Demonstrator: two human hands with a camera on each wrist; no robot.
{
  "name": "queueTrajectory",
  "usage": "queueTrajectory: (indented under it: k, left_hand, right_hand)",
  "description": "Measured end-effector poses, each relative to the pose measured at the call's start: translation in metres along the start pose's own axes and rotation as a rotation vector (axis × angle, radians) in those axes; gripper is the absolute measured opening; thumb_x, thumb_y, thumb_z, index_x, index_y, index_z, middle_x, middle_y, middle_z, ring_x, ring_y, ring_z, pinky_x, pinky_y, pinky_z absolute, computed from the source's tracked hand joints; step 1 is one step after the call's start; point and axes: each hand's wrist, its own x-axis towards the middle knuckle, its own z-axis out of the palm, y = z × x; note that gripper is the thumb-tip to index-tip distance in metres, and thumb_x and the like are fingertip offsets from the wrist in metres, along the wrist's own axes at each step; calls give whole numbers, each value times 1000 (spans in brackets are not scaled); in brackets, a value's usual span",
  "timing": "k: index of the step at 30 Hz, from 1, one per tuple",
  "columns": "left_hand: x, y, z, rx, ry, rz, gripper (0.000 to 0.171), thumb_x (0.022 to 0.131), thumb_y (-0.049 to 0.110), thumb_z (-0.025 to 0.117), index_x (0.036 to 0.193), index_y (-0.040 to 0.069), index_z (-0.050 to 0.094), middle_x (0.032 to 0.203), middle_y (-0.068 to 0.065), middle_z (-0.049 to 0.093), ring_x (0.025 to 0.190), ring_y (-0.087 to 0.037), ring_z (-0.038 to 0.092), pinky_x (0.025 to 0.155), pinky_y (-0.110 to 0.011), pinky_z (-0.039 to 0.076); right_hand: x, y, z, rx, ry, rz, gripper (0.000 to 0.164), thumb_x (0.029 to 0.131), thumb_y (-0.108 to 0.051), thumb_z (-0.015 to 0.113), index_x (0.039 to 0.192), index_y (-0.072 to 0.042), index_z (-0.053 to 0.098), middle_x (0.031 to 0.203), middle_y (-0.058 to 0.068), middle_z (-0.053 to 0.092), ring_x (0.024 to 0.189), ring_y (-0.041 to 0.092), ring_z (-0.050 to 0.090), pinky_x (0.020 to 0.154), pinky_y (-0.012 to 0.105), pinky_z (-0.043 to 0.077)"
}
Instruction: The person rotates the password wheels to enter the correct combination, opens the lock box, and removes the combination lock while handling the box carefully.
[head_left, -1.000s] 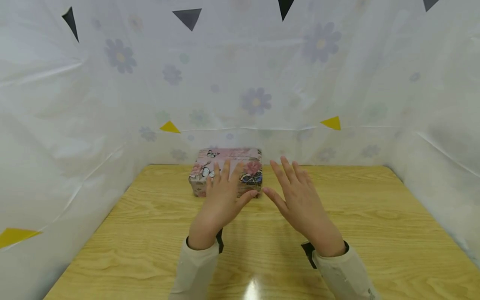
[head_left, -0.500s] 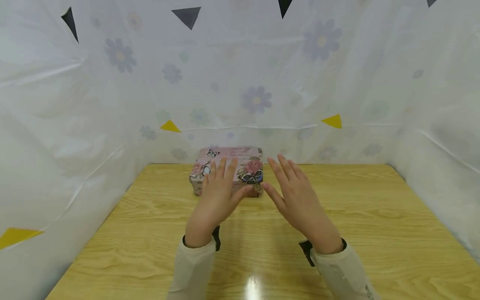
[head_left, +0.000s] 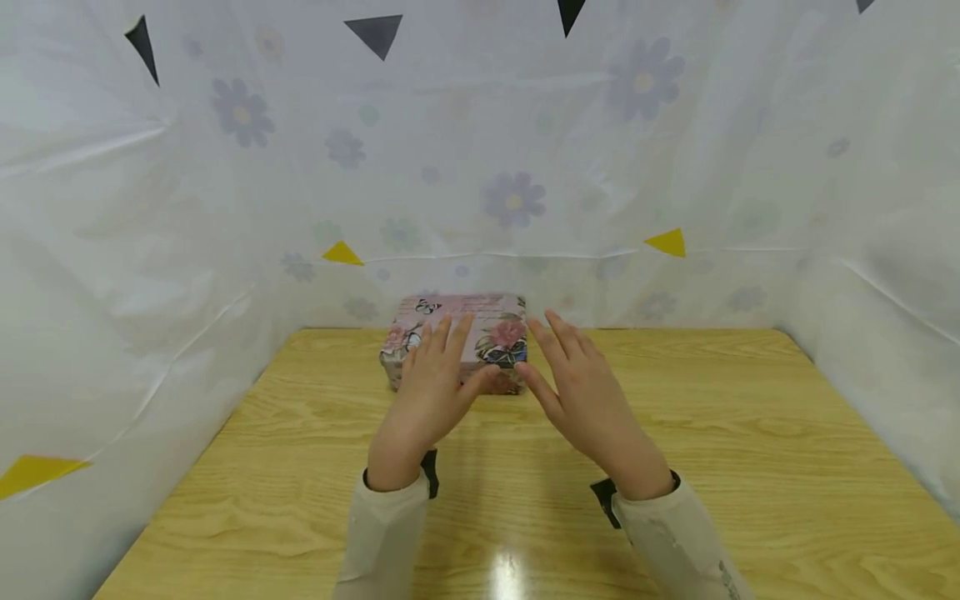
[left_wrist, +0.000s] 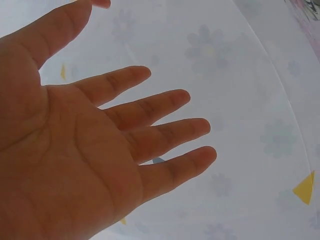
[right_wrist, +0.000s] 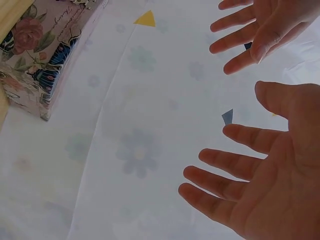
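A pink box (head_left: 487, 304) printed with butterflies and roses stands at the back of the wooden table, its lid on. My left hand (head_left: 427, 392) is held in the air with fingers spread, overlapping the box's front left in the head view. Beside it my right hand (head_left: 592, 404) hovers, fingers straight, its thumb tip overlapping the box's right edge in that view. Both palms are bare and hold nothing in the wrist views, where the left palm (left_wrist: 75, 150) and right palm (right_wrist: 285, 200) show. The box (right_wrist: 35, 50) also appears in the right wrist view's corner.
The wooden table (head_left: 750, 467) reaches back to a white flowered curtain (head_left: 450, 125) that hangs behind it and along both sides. Black and yellow triangles, such as a yellow one (head_left: 667, 242), are on the curtain. A bright reflection lies near the table's front.
Both hands have shifted slightly left, the left one in the first half second, the right one mostly in the second. Fingers stay spread. The box has not moved.
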Motion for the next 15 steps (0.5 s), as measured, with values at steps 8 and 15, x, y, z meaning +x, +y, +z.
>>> queueTrajectory:
  k: [8, 15]
  left_hand:
    - [1, -4, 0, -4, 7, 6, 71, 97, 41, 53, 153, 10, 21, 155, -23, 20, 142, -44, 13, 110, -63, 15]
    - [4, -7, 2, -11, 14, 4, 69, 98, 38, 53, 153, 10, 22, 153, -23, 25, 140, -43, 22, 108, -63, 20]
  right_hand:
    - [2, 0, 2, 17, -17, 21, 60, 98, -32, 56, 147, -4, 36, 148, 25, 34, 131, 44, 38, 104, 59, 33]
    - [3, 2, 5, 33, -19, 23, 58, 98, -30, 55, 146, -3, 37, 148, 25, 34, 130, 44, 39, 103, 59, 33]
